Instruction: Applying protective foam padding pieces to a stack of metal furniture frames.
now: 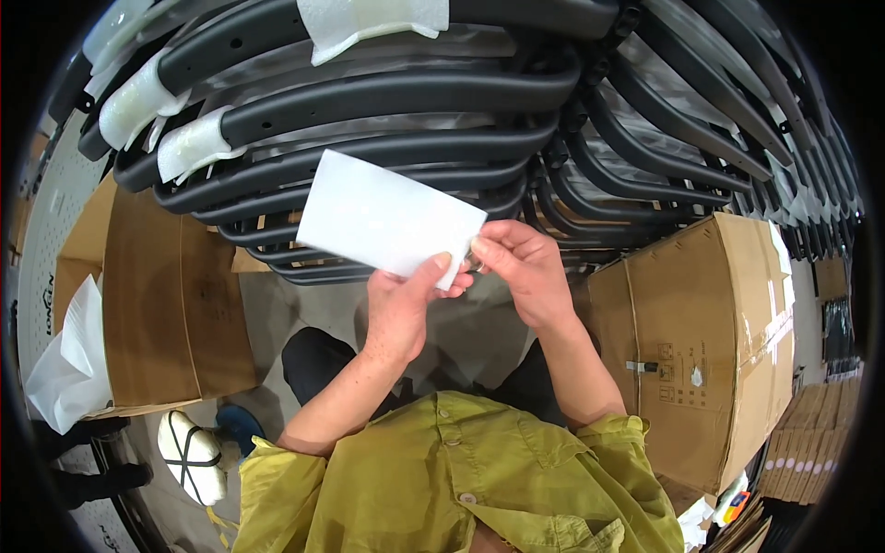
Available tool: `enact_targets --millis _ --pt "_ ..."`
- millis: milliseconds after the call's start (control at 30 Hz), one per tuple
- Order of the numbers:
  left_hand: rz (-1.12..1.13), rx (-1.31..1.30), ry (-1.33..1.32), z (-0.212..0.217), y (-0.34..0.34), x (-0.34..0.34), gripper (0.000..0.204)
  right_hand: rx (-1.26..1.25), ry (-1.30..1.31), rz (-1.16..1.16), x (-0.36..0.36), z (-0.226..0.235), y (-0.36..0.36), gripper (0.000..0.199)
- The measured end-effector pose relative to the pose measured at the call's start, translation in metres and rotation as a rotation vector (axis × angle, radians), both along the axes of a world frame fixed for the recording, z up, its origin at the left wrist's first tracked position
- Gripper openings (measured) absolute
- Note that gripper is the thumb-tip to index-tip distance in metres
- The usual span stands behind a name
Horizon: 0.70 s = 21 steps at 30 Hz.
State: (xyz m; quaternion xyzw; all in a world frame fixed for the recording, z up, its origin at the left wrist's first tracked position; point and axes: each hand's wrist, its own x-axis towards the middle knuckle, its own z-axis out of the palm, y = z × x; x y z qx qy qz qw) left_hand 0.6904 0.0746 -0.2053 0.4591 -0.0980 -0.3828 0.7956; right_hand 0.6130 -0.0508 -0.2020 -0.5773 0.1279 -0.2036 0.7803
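Observation:
A white rectangular foam sheet (387, 210) is held up, tilted, in front of the stacked black tubular frames. My left hand (403, 309) grips its lower edge near the right corner, thumb on top and fingers underneath. At that sheet's right edge, the thumb and fingers of my right hand (524, 267) are pinched together. Something small and shiny shows between the two hands, too small to make out. Beyond the sheet, the black metal frames (396, 97) lie stacked in layers, several with white foam wraps (195, 146) around their tubes.
An open cardboard box (175, 304) with white foam sheeting (74, 355) stands at the left. To the right is a large cardboard box (682, 341). A strapped white cushion-like pad (191, 456) lies on the floor. More black frames (793, 175) fill the far right.

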Motion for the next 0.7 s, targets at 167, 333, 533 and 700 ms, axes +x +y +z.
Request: enact_targets --millis 167,333,533,700 --pt "-0.033 -0.034 -0.132 -0.011 0.005 -0.003 0.028 -0.044 -0.091 0.061 -0.006 0.006 -0.003 0.021" --pt "-0.096 0.102 -0.365 -0.025 0.014 -0.002 0.03 -0.14 -0.113 0.048 -0.008 0.014 0.001 0.019" --pt "0.456 0.231 -0.549 -0.013 0.083 0.061 0.02 -0.66 0.108 0.241 -0.023 0.039 -0.028 0.012" --pt "-0.231 0.38 -1.218 0.045 0.034 0.024 0.031 -0.981 0.003 0.339 -0.015 0.041 -0.02 0.022"
